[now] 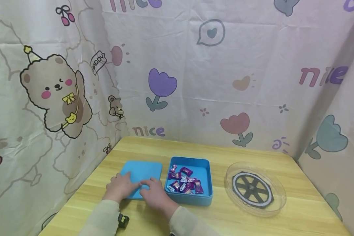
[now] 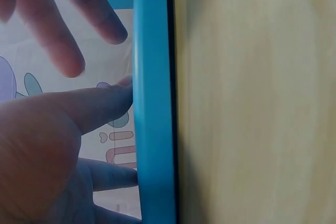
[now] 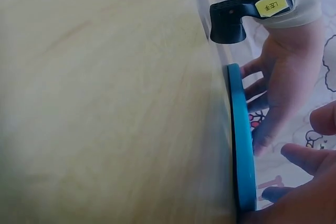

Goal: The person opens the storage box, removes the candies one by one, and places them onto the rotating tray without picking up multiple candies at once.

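The blue lid [image 1: 146, 173] lies on the counter [image 1: 242, 226], the spread left hand [image 1: 121, 186] touching it and the loosely bent right hand [image 1: 157, 195] over it, seemingly taking hold, which next calls for an edge grip, the blue box [image 1: 191, 200] of candies [image 1: 184, 180] just beside.

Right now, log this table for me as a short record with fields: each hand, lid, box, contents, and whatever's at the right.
Left hand: touching the blue lid
Right hand: over the lid's near right corner
Lid: flat on the wooden table, left of the blue box
Box: open
Contents: purple-wrapped candies
At right: clear round dish showing a spoked wheel shape
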Demonstrator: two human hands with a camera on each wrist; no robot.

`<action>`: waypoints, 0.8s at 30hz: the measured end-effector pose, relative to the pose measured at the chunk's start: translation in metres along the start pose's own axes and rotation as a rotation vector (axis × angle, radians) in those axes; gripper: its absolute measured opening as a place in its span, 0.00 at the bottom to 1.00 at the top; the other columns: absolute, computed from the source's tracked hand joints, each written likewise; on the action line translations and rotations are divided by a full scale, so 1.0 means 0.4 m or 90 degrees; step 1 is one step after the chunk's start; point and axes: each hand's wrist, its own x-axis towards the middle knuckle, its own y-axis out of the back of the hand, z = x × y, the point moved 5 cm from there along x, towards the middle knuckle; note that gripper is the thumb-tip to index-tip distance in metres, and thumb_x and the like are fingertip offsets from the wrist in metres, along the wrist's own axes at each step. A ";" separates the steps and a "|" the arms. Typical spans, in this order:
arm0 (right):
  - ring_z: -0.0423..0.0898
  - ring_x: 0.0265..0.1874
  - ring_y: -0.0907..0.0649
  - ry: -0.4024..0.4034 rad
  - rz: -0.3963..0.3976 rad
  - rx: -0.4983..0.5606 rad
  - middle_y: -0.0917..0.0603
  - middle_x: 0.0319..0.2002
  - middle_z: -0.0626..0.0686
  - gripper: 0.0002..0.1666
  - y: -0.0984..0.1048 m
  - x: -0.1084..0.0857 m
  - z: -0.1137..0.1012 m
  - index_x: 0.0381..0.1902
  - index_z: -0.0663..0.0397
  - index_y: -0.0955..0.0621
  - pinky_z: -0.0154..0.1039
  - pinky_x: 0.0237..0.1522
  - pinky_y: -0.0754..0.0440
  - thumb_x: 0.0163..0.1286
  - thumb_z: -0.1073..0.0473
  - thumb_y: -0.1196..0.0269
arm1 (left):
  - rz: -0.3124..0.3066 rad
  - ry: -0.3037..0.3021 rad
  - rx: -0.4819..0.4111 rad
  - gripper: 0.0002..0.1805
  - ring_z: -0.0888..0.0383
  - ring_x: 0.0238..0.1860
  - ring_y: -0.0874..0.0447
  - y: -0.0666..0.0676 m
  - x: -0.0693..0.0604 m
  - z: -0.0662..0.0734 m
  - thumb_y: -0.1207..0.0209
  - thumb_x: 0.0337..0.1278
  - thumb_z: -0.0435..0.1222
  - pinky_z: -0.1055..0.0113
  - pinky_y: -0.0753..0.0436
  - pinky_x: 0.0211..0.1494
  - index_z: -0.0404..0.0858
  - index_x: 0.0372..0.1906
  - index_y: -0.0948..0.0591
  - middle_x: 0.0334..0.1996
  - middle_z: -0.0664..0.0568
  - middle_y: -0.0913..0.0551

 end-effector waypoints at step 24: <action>0.51 0.67 0.28 0.112 0.046 0.012 0.23 0.64 0.46 0.22 0.096 -0.050 -0.067 0.60 0.41 0.18 0.56 0.65 0.30 0.70 0.53 0.43 | 0.050 -0.118 -0.020 0.35 0.27 0.67 0.35 0.017 -0.014 0.101 0.40 0.69 0.50 0.34 0.34 0.65 0.24 0.65 0.26 0.64 0.27 0.27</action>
